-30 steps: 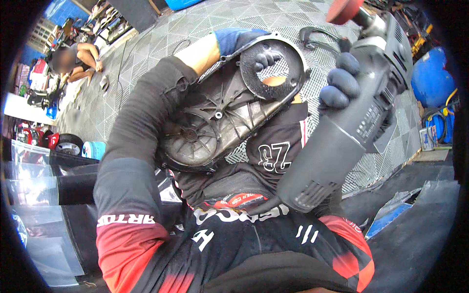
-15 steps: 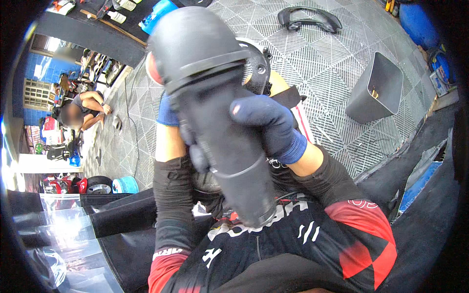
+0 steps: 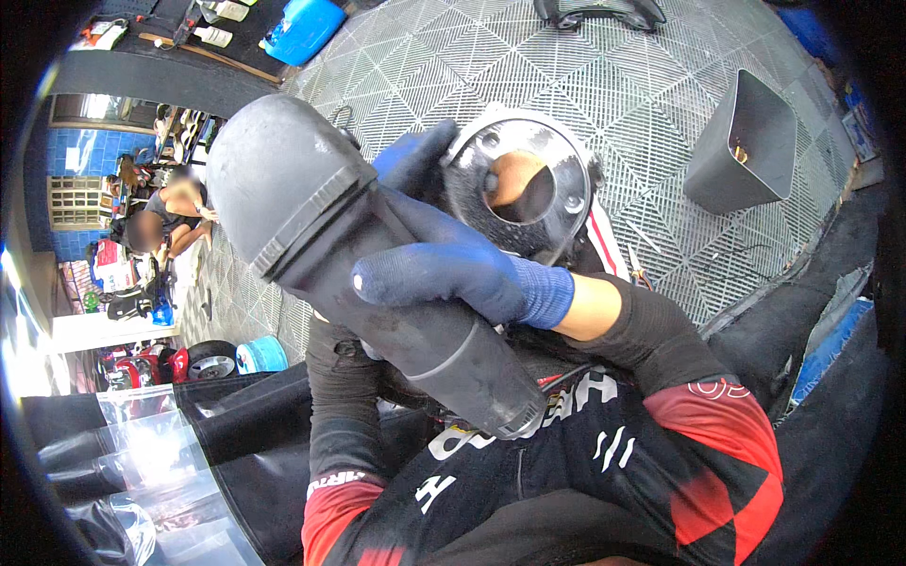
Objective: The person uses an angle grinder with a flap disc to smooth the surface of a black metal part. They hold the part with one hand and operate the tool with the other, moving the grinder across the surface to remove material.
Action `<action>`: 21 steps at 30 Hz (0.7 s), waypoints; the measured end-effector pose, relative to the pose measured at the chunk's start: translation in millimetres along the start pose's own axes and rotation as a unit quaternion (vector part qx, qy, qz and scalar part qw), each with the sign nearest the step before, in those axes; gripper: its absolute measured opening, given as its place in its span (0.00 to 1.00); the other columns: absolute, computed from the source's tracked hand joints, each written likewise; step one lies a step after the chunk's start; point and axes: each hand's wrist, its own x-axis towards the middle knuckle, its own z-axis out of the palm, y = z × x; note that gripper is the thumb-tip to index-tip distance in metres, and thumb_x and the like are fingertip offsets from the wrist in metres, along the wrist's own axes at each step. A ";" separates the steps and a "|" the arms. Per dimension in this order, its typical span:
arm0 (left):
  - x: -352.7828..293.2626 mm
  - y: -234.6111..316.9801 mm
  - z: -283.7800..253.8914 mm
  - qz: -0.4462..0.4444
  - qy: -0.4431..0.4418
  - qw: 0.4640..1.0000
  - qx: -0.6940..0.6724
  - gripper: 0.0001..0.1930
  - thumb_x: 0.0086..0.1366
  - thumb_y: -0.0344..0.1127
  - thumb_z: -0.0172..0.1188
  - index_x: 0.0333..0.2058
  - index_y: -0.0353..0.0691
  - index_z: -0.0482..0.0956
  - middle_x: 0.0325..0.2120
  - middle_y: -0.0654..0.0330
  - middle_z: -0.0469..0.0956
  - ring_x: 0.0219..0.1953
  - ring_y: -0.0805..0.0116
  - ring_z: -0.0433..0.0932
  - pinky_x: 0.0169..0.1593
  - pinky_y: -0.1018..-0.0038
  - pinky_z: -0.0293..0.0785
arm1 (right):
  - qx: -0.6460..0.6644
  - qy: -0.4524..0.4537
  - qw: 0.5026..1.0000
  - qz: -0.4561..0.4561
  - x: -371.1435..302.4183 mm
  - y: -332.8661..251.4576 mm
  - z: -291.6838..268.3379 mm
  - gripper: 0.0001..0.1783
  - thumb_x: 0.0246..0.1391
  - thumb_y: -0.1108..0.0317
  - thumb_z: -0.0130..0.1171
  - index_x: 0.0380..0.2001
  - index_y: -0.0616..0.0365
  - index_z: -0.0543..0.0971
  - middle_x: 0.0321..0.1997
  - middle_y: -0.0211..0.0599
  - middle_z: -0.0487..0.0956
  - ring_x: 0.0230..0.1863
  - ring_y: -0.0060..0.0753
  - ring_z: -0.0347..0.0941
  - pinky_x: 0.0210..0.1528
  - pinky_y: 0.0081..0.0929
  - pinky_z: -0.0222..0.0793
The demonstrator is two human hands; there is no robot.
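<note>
A big black cylindrical part (image 3: 415, 321) with a domed end is tilted across my lap, its dome to the upper left and its narrow end near my shirt. My right hand (image 3: 462, 269), in a blue knitted glove, is closed around its middle with the thumb on top. Most of my left hand (image 3: 415, 160) is hidden beneath the part, which appears to rest on it; gloved fingers stick out past its far side. Beside those fingers lies a black ring-shaped part (image 3: 519, 184) with a round central hole and smaller holes around its rim.
Patterned grey floor tiles (image 3: 651, 104) spread ahead. To the right stands a dark grey bin (image 3: 741, 141); a curved black piece (image 3: 604, 11) lies at the far edge. A blue jug (image 3: 302, 30) is at upper left. On the left a person (image 3: 175, 217) crouches near shelves.
The cylinder has swung left and lower, tilting more. My right hand has moved left and down with it. The ring shows more fully, and my left fingers appear beside it.
</note>
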 end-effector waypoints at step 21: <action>29.1 42.5 -42.0 0.131 0.114 0.983 -0.054 0.47 0.66 0.73 0.30 0.46 0.26 0.74 0.41 0.32 0.78 0.46 0.39 0.79 0.52 0.49 0.75 | -0.118 -0.096 0.972 0.180 -1.7 -30.8 -13.6 0.39 0.63 0.46 0.56 0.65 0.67 0.62 0.60 0.44 0.71 0.61 0.32 0.67 0.62 0.28 0.62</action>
